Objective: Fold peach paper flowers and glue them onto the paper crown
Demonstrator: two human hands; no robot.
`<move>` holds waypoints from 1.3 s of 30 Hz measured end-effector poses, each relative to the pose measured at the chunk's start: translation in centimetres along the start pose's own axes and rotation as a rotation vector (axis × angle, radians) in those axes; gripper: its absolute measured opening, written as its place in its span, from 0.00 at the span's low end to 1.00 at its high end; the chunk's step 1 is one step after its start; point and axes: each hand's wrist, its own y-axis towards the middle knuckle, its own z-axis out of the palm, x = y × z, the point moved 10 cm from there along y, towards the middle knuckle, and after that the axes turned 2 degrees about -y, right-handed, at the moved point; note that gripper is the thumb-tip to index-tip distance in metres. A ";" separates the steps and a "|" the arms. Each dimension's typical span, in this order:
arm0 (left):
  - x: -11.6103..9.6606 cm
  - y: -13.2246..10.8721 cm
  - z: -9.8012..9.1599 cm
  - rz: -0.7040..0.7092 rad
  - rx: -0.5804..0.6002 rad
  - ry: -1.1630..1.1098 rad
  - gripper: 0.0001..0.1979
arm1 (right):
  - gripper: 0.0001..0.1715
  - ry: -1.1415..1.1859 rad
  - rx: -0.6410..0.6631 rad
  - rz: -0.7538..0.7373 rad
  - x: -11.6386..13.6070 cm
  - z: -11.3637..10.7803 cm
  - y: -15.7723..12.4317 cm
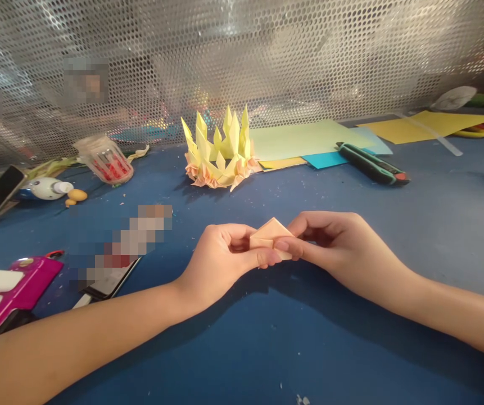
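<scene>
Two hands, the left hand and the right hand, pinch opposite sides of a folded peach paper piece above the blue tabletop. Its pointed tip faces up and away from the person; fingers cover the lower part, so I cannot tell its long axis. Two sloping edges show above the thumbs. Open room stretches beyond, bounded by the yellow-and-peach origami crown and the utility knife.

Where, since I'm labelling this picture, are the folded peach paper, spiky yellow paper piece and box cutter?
Folded peach paper (272, 229), head view: on its upper face.
Spiky yellow paper piece (221, 163), head view: a front petal.
Box cutter (370, 163), head view: mid-handle.
</scene>
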 end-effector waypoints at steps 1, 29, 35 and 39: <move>-0.1 0.0 0.0 0.010 0.006 -0.004 0.08 | 0.21 -0.004 -0.013 -0.005 0.1 -0.1 0.0; -1.6 -0.3 0.5 0.146 0.074 -0.240 0.13 | 0.06 -0.276 -0.257 -0.485 5.2 -2.0 -2.1; -1.3 -0.3 -1.2 0.130 -0.122 -0.180 0.24 | 0.11 -0.221 -0.146 -0.471 4.8 -1.1 -1.9; -0.9 -0.1 -1.5 0.108 -0.135 -0.196 0.21 | 0.03 -0.096 -0.130 -0.324 3.1 -1.2 -1.1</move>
